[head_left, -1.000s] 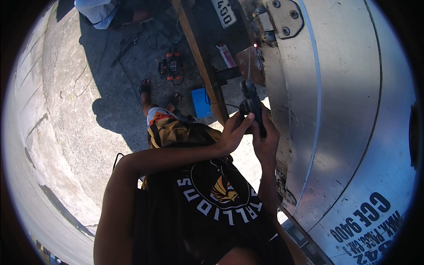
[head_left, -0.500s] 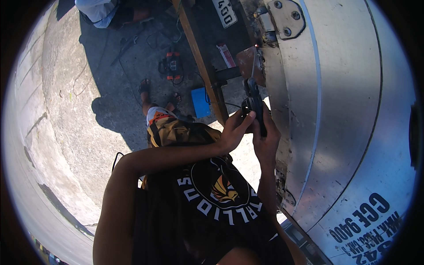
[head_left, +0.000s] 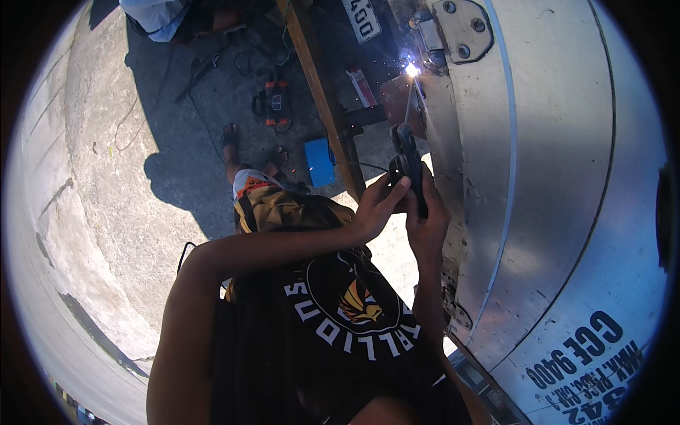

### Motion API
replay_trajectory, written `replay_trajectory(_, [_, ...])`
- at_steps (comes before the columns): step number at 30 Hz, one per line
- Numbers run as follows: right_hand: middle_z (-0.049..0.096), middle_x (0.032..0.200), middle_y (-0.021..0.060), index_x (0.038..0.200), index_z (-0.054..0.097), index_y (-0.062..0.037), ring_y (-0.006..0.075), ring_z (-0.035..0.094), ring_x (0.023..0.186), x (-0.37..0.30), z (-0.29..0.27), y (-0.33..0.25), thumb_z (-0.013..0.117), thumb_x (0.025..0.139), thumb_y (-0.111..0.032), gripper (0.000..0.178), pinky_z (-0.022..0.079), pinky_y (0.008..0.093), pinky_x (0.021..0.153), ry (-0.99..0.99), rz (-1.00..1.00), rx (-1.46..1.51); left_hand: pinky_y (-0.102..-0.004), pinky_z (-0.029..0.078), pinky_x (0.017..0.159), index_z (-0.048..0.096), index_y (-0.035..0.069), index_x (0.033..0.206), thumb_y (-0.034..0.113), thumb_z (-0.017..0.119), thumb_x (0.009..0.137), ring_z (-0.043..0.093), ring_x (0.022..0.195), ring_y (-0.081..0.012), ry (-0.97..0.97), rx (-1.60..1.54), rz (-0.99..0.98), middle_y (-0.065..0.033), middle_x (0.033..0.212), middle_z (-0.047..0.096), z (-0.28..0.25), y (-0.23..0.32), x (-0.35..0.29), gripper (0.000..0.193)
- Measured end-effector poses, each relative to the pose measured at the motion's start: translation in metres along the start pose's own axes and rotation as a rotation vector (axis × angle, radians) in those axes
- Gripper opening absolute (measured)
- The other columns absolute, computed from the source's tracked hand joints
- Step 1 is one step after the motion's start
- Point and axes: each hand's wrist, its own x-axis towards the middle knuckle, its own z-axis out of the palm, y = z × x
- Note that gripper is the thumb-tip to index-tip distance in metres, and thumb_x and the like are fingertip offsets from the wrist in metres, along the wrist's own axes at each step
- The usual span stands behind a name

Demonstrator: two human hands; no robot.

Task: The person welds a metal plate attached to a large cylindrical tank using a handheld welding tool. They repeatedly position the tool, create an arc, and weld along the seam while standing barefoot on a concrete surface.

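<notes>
Beside the curved silver metal vehicle body (head_left: 552, 177), a black electrode holder (head_left: 409, 164) is being held closed in the grip of the right hand (head_left: 427, 225) and steadied by the left hand (head_left: 377, 209), while a bright arc (head_left: 411, 69) is being struck below the bolted hinge plate (head_left: 464, 28); welding is judged underway, with the bead unfinished.

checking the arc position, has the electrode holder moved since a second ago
No. The black electrode holder, gripped by both the right hand and left hand, sits in the same spot below the bolted hinge plate; only the spark has flared.
</notes>
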Motion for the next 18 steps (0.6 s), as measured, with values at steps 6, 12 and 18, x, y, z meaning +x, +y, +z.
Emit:
replay_trajectory(6, [0.067,0.106,0.0212,0.142,0.048,-0.0049,0.0327,0.069,0.096,0.0012,-0.0010,-0.0001,0.059,0.095,-0.010,0.049,0.054,0.0416,0.079,-0.008,0.002,0.006,-0.0336,0.056,0.090,0.049,-0.004,0.125,0.036,0.054,0.101,0.065,0.093,-0.0155,-0.015,-0.008,0.004,-0.0080,0.096,0.061,-0.0012,-0.0020,0.0020,0.047])
replay_trajectory(12, [0.067,0.106,0.0210,0.142,0.048,-0.0047,0.0323,0.069,0.096,0.0021,-0.0014,0.0001,0.059,0.095,-0.010,0.049,0.053,0.0413,0.080,-0.008,0.008,0.007,-0.0340,0.056,0.091,0.049,-0.004,0.124,0.036,0.054,0.101,0.065,0.094,-0.0159,-0.025,-0.025,-0.008,-0.0084,0.097,0.060,-0.0015,-0.0021,0.0033,0.046])
replay_trajectory(18, [0.067,0.106,0.0213,0.142,0.048,-0.0047,0.0326,0.069,0.095,0.0028,-0.0014,0.0004,0.060,0.094,-0.009,0.049,0.053,0.0413,0.080,-0.009,0.005,-0.003,-0.0343,0.056,0.091,0.050,-0.004,0.123,0.036,0.054,0.101,0.065,0.094,-0.0165,-0.011,-0.024,-0.010,-0.0086,0.097,0.060,-0.0005,-0.0019,0.0034,0.046])
